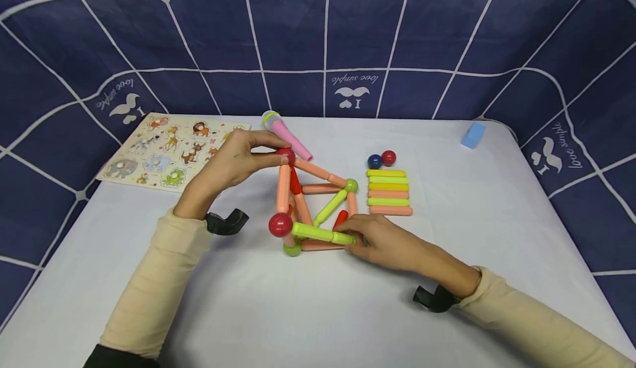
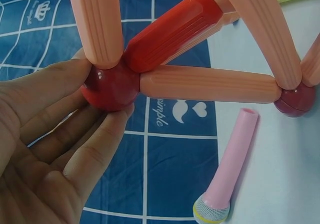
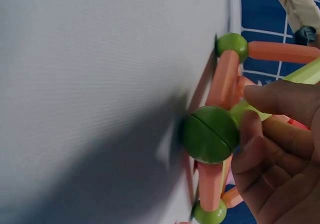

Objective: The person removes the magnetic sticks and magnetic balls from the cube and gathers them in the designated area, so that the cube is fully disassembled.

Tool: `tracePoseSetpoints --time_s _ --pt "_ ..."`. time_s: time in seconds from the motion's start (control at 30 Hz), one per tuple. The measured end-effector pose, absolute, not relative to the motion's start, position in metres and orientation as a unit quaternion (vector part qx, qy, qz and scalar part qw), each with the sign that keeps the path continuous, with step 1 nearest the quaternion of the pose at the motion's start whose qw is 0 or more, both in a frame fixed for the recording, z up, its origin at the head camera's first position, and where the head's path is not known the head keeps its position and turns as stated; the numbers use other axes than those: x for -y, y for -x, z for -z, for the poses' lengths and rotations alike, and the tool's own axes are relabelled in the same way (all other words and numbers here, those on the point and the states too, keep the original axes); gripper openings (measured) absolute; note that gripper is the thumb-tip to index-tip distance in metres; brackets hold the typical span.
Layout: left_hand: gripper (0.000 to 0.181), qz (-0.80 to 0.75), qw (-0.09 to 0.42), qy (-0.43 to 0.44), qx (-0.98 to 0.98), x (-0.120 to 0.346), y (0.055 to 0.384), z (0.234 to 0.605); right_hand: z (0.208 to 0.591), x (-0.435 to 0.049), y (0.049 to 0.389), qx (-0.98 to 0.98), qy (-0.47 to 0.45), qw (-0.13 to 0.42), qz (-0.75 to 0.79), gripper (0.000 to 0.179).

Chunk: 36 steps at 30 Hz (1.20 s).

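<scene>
Nearest us, two beige sleeves (image 1: 164, 285) reach over the white table (image 1: 248, 318), one from each side. Between our hands, near the middle, stands a frame (image 1: 330, 208) of salmon, lime and red rods joined by red and green balls. Our left hand (image 1: 238, 158) pinches a red ball (image 1: 285, 155) at its upper far corner between thumb and fingers; a second red ball (image 1: 280, 224) marks the nearer upper corner. From that one a lime rod (image 1: 315, 233) runs across to our right hand (image 1: 390, 241), which pinches its end; the right wrist view shows a green ball (image 3: 210, 134) just beside those fingers.

Behind the frame lies a pink microphone (image 1: 293, 139), and to its left an animal picture board (image 1: 149, 161). Right of the frame we see six loose rods (image 1: 388, 187) in a column, with a blue ball (image 1: 375, 161) and a spare red ball (image 1: 389, 158) just beyond. Well apart, far right, lies a light-blue block (image 1: 473, 135). Navy cloth (image 1: 293, 31) rises behind.
</scene>
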<state>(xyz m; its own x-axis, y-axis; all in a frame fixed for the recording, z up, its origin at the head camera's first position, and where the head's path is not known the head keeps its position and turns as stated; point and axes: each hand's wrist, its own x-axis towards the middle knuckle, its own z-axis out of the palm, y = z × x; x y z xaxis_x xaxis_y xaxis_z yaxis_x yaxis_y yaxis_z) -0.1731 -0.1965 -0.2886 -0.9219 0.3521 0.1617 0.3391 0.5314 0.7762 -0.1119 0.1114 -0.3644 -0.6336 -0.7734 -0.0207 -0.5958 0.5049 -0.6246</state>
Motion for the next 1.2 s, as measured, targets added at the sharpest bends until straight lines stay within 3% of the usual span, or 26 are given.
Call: tracePoseSetpoints --time_s 0.67,0.9,1.2 --pt "0.029 -0.448 0.017 -0.189 -0.874 0.197 0.173 0.29 0.333 -0.064 0.1 -0.84 0.42 0.086 0.331 0.044" --pt "0.028 -0.445 0.014 -0.191 -0.875 0.198 0.173 0.289 0.329 -0.048 0.1 -0.837 0.42 0.023 0.349 0.033" --pt "0.028 -0.445 0.016 -0.192 -0.874 0.197 0.174 0.289 0.328 -0.044 0.1 -0.835 0.423 0.012 0.351 0.029"
